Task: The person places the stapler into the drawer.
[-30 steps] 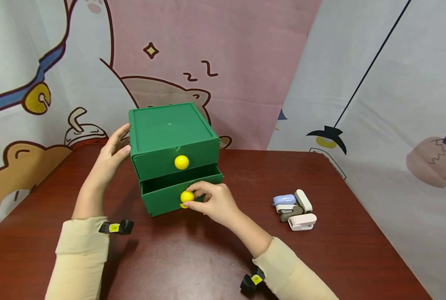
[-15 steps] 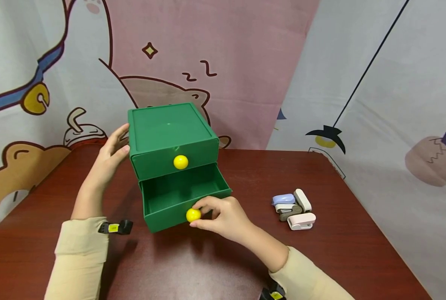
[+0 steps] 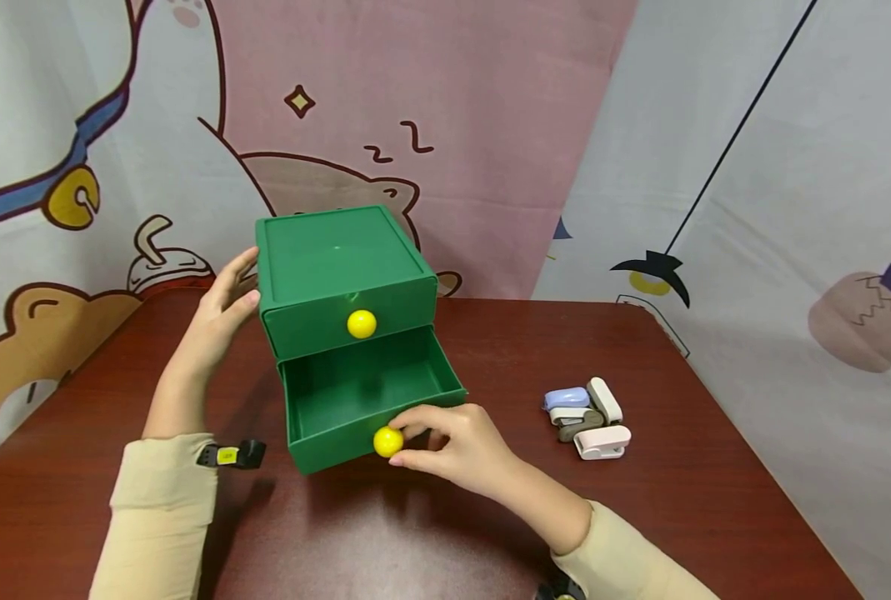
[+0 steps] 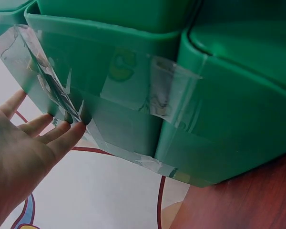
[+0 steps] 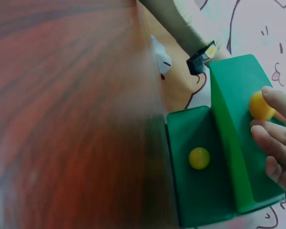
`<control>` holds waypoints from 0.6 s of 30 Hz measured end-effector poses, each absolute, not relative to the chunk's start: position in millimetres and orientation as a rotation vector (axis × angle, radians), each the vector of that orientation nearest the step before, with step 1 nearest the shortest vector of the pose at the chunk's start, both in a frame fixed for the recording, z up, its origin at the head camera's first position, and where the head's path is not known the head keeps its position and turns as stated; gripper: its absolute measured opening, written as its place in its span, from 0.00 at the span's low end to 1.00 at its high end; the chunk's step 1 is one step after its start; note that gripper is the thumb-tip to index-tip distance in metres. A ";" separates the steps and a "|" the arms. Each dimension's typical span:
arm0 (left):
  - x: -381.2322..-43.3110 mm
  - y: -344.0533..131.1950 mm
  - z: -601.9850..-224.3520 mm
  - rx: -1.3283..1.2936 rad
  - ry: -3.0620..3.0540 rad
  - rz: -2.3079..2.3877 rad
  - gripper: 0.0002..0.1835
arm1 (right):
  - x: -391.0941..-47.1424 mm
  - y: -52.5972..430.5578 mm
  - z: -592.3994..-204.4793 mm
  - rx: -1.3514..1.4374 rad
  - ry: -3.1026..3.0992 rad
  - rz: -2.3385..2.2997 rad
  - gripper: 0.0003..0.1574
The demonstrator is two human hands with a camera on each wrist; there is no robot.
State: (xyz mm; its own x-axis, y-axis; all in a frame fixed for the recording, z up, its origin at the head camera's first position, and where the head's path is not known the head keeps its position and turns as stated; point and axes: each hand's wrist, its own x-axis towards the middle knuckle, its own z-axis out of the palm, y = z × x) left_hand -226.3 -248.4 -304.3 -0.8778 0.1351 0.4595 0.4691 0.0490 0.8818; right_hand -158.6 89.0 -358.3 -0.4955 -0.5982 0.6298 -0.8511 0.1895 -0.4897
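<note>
A green two-drawer cabinet (image 3: 340, 254) stands on the table, its upper drawer closed behind a yellow knob (image 3: 362, 324). The lower drawer (image 3: 370, 379) is pulled well out, its bare green inside showing. At its front, my right hand (image 3: 468, 446) pinches the round yellow lower knob (image 3: 388, 442) between thumb and fingers; the right wrist view shows this knob (image 5: 260, 106) too. My left hand (image 3: 216, 312) rests against the cabinet's left side. In the left wrist view its spread fingertips (image 4: 76, 131) touch the side wall (image 4: 119, 86), which has clear tape across it.
Several small staplers lie bunched on the right of the reddish-brown table (image 3: 685, 500), among them a blue one (image 3: 567, 398) and a pale pink one (image 3: 603, 442). A curtain (image 3: 490, 167) printed with cartoons hangs behind the table.
My right hand has drawn the lower drawer out toward me by its knob, from slightly ajar to wide open; the last half second moved it only a little. My left hand has stayed put.
</note>
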 end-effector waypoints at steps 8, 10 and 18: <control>-226.7 -247.8 -304.2 -0.621 -2.064 -1.926 0.33 | -167.1 125.7 -351.6 1.411 -2.028 1.311 0.23; -226.5 -247.9 -304.3 -0.622 -2.064 -1.926 0.33 | -169.1 137.4 -348.6 1.366 -2.032 1.324 0.24; -225.9 -247.9 -304.1 -0.622 -2.069 -1.921 0.33 | -183.5 193.2 -337.9 1.051 -2.221 1.220 0.25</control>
State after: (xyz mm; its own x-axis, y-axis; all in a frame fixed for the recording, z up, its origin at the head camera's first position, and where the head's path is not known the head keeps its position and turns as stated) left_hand -225.9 -247.9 -304.1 -0.8776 0.1388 0.4588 0.4679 0.0398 0.8829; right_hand -183.5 193.2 -337.9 -0.6399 -0.4236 0.6412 -0.7684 0.3383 -0.5433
